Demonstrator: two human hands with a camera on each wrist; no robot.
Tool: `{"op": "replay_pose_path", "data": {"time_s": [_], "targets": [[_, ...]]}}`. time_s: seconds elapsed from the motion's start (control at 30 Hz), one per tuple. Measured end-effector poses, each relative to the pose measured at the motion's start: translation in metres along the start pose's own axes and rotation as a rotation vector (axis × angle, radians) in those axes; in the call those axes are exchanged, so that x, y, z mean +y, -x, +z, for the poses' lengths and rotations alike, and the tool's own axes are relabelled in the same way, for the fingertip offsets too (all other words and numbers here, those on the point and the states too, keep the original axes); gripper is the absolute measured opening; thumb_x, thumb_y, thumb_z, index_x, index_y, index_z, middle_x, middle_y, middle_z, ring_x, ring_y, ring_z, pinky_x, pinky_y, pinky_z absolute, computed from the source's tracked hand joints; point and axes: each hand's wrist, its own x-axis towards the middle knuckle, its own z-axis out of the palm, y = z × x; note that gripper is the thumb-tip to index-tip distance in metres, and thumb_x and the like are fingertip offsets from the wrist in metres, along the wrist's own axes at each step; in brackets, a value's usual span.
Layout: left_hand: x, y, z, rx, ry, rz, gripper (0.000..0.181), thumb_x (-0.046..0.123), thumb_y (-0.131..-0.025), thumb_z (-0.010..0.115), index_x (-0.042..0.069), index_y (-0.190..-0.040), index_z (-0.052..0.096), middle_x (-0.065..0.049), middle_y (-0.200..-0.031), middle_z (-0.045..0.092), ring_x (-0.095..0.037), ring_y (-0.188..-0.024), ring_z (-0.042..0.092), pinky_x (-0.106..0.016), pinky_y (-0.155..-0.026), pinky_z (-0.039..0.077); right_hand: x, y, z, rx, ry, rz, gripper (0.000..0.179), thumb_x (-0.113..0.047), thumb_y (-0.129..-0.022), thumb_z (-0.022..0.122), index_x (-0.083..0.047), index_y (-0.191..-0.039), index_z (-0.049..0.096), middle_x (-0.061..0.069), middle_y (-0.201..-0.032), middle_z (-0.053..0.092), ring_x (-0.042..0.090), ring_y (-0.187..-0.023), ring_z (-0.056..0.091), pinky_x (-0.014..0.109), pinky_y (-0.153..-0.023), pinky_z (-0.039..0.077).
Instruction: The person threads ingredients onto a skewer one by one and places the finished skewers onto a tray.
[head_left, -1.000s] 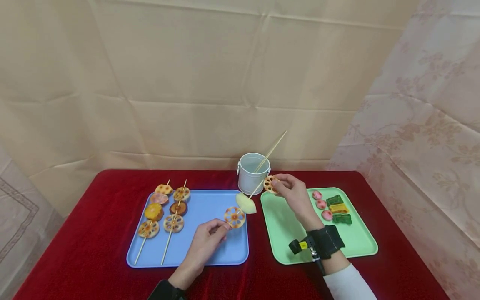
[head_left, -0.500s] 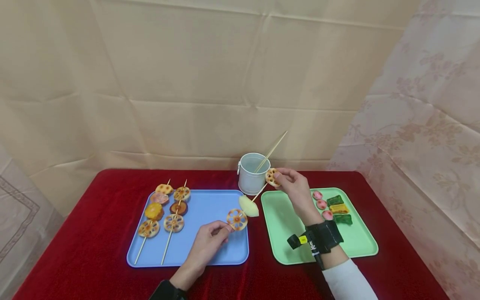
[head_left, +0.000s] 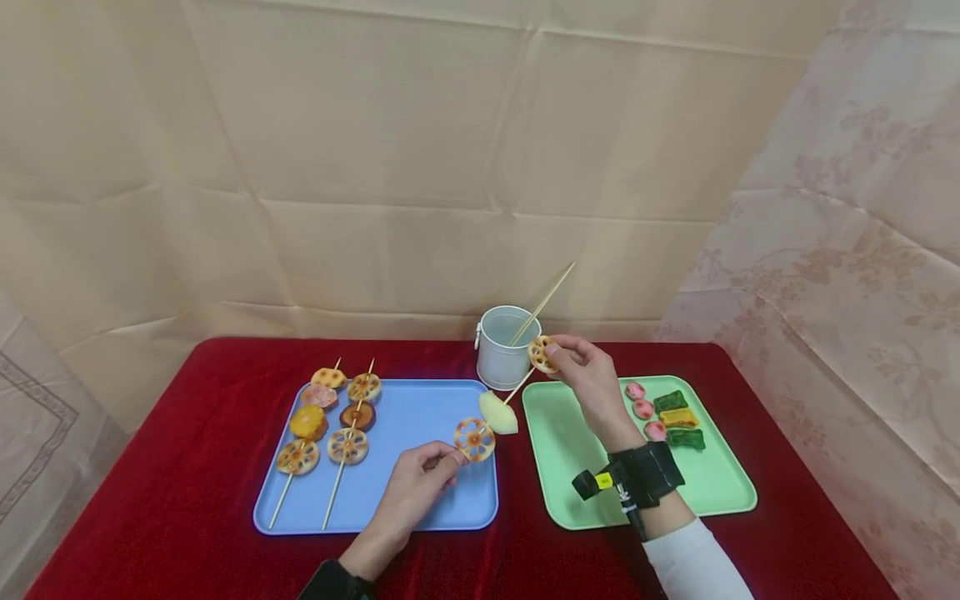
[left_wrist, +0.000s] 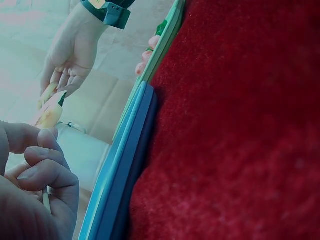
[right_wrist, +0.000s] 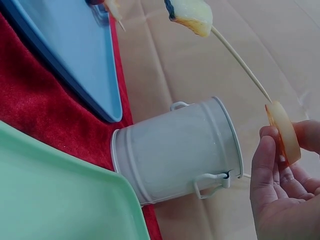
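My left hand (head_left: 416, 483) grips a bamboo skewer (head_left: 519, 386) over the right side of the blue tray (head_left: 423, 408). Threaded on it are a toy lotus root slice (head_left: 475, 439), right at my left fingertips, and a pale, melon-like wedge (head_left: 498, 413). In the left wrist view, the stick's lower end (left_wrist: 46, 200) shows beneath curled fingers. My right hand (head_left: 591, 387) pinches a second lotus root slice (right_wrist: 284, 132) by its edge, between thumb and fingers. The skewer's tip meets that slice's rim in the right wrist view.
A white bucket (head_left: 501, 362) with sticks leaning in it stands behind the trays. Two loaded skewers (head_left: 347, 447) lie on the blue tray's left. The green tray (head_left: 566, 442) holds three pink balls (head_left: 642, 409), green pieces (head_left: 685, 438) and a yellow piece (head_left: 678, 417).
My right hand rose slightly with its lotus slice, while the skewer shifted a little right and down. During the last half second both hands have stayed almost still.
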Motion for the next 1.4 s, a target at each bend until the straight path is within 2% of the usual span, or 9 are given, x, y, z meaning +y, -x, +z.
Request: {"op": "replay_pose_path", "data": {"time_s": [0.17,0.3,0.43,0.8,0.93,1.1,1.4], "targets": [[0.000,0.000,0.000,0.002,-0.001,-0.003,0.019,0.017,-0.096,0.068,-0.001,-0.098,0.074,0.000,-0.068,0.059,-0.010,-0.063,0.051,-0.022,-0.057,0.039,0.001,0.001,0.000,-0.007,0.024,-0.009,0.047,-0.034,-0.102,0.068,-0.001,-0.135,0.061,0.016,-0.121,0.071,0.016,-0.099,0.069,0.029,-0.093,0.055],[0.000,-0.001,0.000,-0.001,-0.003,-0.006,0.019,0.018,-0.096,0.067,0.000,-0.097,0.074,0.000,-0.068,0.059,-0.011,-0.063,0.051,-0.022,-0.057,0.039,0.002,0.002,0.000,-0.010,0.041,-0.009,0.047,-0.035,-0.102,0.068,-0.002,-0.135,0.061,0.015,-0.121,0.071,0.017,-0.100,0.068,0.028,-0.093,0.055],[0.000,-0.001,-0.001,-0.002,-0.005,-0.003,0.019,0.017,-0.096,0.067,0.000,-0.097,0.074,0.000,-0.068,0.059,-0.011,-0.063,0.051,-0.022,-0.056,0.038,0.003,0.002,0.002,-0.013,0.025,-0.018,0.045,-0.033,-0.101,0.069,-0.002,-0.133,0.062,0.015,-0.119,0.072,0.017,-0.099,0.069,0.025,-0.090,0.055],[0.001,0.000,0.000,-0.005,0.000,-0.010,0.021,0.019,-0.097,0.068,0.000,-0.100,0.074,-0.002,-0.070,0.061,-0.012,-0.064,0.051,-0.022,-0.056,0.039,0.006,0.007,0.007,-0.055,-0.026,-0.049,0.041,-0.028,-0.102,0.068,0.002,-0.129,0.062,0.016,-0.111,0.073,0.019,-0.094,0.073,0.030,-0.088,0.057],[0.001,0.000,0.000,-0.001,0.006,-0.011,0.020,0.019,-0.096,0.069,0.000,-0.100,0.075,-0.002,-0.069,0.060,-0.012,-0.064,0.051,-0.022,-0.056,0.038,0.007,0.009,0.010,-0.076,-0.056,-0.032,0.040,-0.024,-0.104,0.065,0.005,-0.130,0.060,0.019,-0.115,0.072,0.019,-0.094,0.073,0.031,-0.088,0.058],[0.001,0.000,0.000,0.006,0.001,-0.011,0.019,0.019,-0.096,0.069,0.001,-0.099,0.075,-0.003,-0.070,0.062,-0.012,-0.065,0.053,-0.022,-0.057,0.040,0.010,0.012,0.013,-0.090,-0.055,0.019,0.042,-0.027,-0.103,0.065,0.004,-0.131,0.060,0.020,-0.119,0.071,0.021,-0.097,0.073,0.031,-0.088,0.058],[0.001,0.000,0.000,0.002,0.000,-0.014,0.021,0.019,-0.096,0.069,0.000,-0.099,0.075,-0.002,-0.069,0.061,-0.011,-0.063,0.051,-0.022,-0.056,0.038,0.015,0.020,0.018,-0.102,-0.037,0.051,0.041,-0.027,-0.103,0.065,0.005,-0.128,0.062,0.017,-0.115,0.073,0.019,-0.095,0.072,0.032,-0.088,0.058]]}}
